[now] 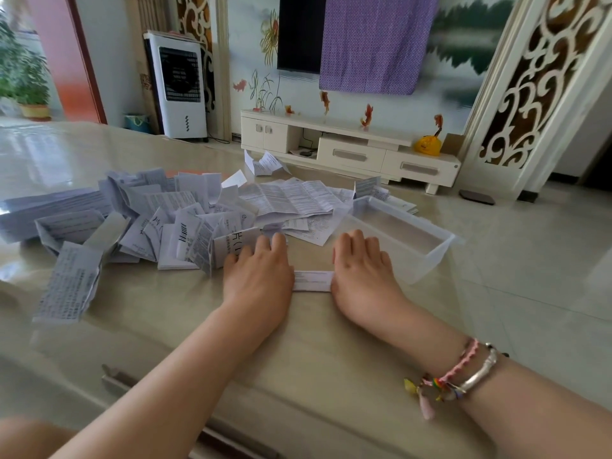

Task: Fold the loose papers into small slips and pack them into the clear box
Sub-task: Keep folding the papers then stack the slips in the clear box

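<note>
Left hand (258,273) and right hand (361,273) lie flat, fingers straight, pressing a folded slip (313,281) between them on the table (298,342) — clear box (402,238) just beyond the right hand.

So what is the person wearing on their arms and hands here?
Both forearms are bare, no sleeves in view. The left hand and its wrist carry nothing. By the right hand, the wrist wears a pink braided cord, a silver bangle and small coloured charms.
</note>
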{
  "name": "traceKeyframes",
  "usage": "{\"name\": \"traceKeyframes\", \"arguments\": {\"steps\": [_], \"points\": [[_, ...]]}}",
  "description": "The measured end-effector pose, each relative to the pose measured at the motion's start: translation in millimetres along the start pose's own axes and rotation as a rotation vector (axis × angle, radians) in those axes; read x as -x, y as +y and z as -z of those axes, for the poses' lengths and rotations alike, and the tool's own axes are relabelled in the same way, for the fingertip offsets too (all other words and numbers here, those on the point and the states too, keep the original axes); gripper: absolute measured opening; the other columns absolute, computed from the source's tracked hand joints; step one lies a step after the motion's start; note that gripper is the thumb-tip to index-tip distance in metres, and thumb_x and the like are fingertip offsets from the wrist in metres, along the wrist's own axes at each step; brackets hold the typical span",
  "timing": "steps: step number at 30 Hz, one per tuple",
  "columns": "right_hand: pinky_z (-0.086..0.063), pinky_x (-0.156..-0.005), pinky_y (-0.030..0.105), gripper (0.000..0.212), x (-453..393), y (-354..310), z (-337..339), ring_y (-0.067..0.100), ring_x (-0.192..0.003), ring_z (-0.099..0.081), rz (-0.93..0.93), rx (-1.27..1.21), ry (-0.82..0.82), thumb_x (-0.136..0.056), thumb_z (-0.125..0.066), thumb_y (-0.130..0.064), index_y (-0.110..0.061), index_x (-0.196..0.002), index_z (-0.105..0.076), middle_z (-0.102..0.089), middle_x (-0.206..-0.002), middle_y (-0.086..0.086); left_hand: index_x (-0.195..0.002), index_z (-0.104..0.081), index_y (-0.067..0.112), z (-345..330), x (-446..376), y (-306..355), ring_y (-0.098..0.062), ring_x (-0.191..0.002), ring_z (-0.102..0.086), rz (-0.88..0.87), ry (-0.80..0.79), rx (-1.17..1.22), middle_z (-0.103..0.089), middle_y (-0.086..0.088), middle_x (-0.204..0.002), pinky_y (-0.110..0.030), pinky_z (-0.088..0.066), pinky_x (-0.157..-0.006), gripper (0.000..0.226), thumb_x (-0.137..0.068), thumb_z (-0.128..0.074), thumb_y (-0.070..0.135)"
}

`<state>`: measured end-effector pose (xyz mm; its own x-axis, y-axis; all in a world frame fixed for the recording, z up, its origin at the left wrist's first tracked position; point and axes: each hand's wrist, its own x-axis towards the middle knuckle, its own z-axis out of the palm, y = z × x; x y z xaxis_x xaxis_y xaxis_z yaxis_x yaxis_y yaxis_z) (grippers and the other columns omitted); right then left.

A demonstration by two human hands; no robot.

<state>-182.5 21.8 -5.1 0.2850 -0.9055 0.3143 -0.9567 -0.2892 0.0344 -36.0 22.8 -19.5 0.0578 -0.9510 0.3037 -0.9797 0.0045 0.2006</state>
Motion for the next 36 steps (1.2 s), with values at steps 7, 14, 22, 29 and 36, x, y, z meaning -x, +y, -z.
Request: {"name": "traceKeyframes", "arguments": {"steps": [7,14,22,29,36], "points": [[-0.031,-0.088,0.035,0.02,6.2,17.3,-1.3,0.029,-0.111,-0.034,-0.105,-0.109,-0.108,-0.093,-0.041,-0.014,-0.012,-0.111,-0.034,-0.032,-0.119,0.008,-0.093,-0.031,0.021,4.4,4.5,4.5,-0.026,-0.094,-0.053,-0.151,0.067,0.094,-0.053,0.0,-0.097,-0.032,-0.029,-0.073,0.019,-0.089,-0.043,0.007],[-0.035,-0.088,0.036,0.021,4.1,20.0,-2.0,0.028,-0.108,-0.036,-0.127,-0.177,-0.162,-0.089,-0.038,-0.007,-0.012,-0.109,-0.034,-0.033,-0.115,0.007,-0.11,-0.037,0.021,5.9,7.9,-6.3,-0.026,-0.109,-0.047,-0.102,0.007,0.025,-0.056,0.001,-0.117,-0.036,-0.033,-0.091,0.013,-0.1,-0.037,0.028],[-0.032,-0.077,0.032,0.03,3.3,20.2,-3.1,0.026,-0.101,-0.036,-0.062,-0.186,-0.145,-0.081,-0.038,0.0,-0.017,-0.105,-0.031,-0.032,-0.112,0.004,-0.121,-0.036,0.023,17.4,22.8,-29.4,-0.027,-0.114,-0.047,-0.105,-0.022,0.028,-0.042,0.0,-0.124,-0.035,-0.039,-0.091,0.034,-0.091,-0.044,0.01],[-0.032,-0.079,0.031,0.037,0.7,17.8,-0.7,0.023,-0.103,-0.036,0.07,-0.124,-0.057,-0.076,-0.042,0.004,-0.021,-0.103,-0.037,-0.031,-0.113,0.0,-0.119,-0.065,0.016,20.0,30.4,-17.8,-0.025,-0.118,-0.056,-0.493,0.178,0.197,-0.064,0.001,-0.123,-0.033,-0.04,-0.103,0.044,-0.093,-0.033,0.032],[-0.042,-0.085,0.033,0.029,-0.4,28.2,-1.3,0.018,-0.103,-0.047,0.199,-0.25,-0.036,-0.085,-0.046,0.0,-0.018,-0.107,-0.05,-0.049,-0.109,-0.003,-0.153,-0.012,0.031,8.2,43.8,-11.3,-0.007,-0.148,-0.004,-0.457,-0.231,0.022,-0.008,0.01,-0.161,-0.026,0.001,-0.117,0.096,-0.07,0.021,0.066]]}}
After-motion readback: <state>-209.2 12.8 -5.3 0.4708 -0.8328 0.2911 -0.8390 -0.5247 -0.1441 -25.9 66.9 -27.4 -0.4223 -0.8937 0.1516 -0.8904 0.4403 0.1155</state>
